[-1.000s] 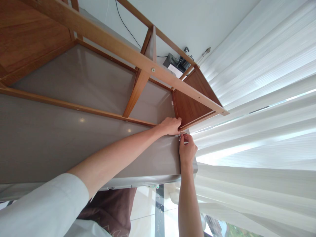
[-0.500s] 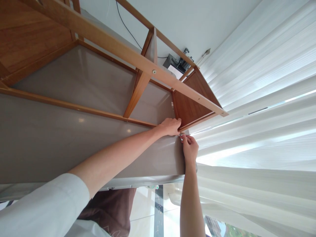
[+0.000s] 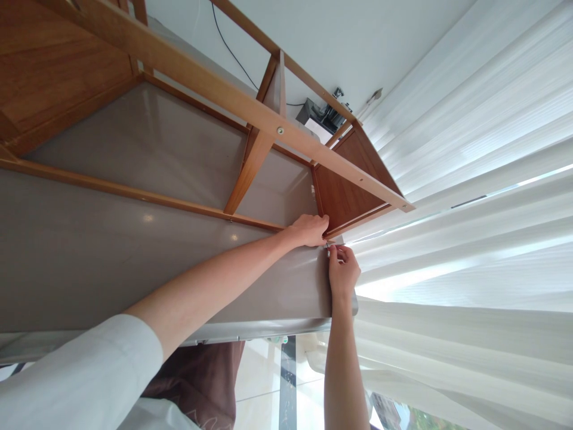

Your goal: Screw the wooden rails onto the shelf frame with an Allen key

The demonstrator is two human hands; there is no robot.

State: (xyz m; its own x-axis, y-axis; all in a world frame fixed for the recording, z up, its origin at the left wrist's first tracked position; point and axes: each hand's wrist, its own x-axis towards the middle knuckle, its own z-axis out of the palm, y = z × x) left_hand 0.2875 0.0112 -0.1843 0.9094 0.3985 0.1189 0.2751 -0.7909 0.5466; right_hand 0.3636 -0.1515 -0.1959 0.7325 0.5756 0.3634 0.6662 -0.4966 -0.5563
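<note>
At frame centre, the left hand (image 3: 310,230) is pressed, fingers curled, onto the wooden shelf frame (image 3: 250,113) corner. Just below it, a small metal fastener (image 3: 328,246), barely discernible, is pinched by the right hand (image 3: 342,272) against the grey panel (image 3: 134,257).

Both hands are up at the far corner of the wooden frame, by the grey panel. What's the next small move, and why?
Probably keep the left hand braced on the wooden frame and give the small metal piece in the right hand another slight turn. The fingertips pinch it right at the corner where the frame meets the grey panel; whether it is seated is too small to tell.
</note>
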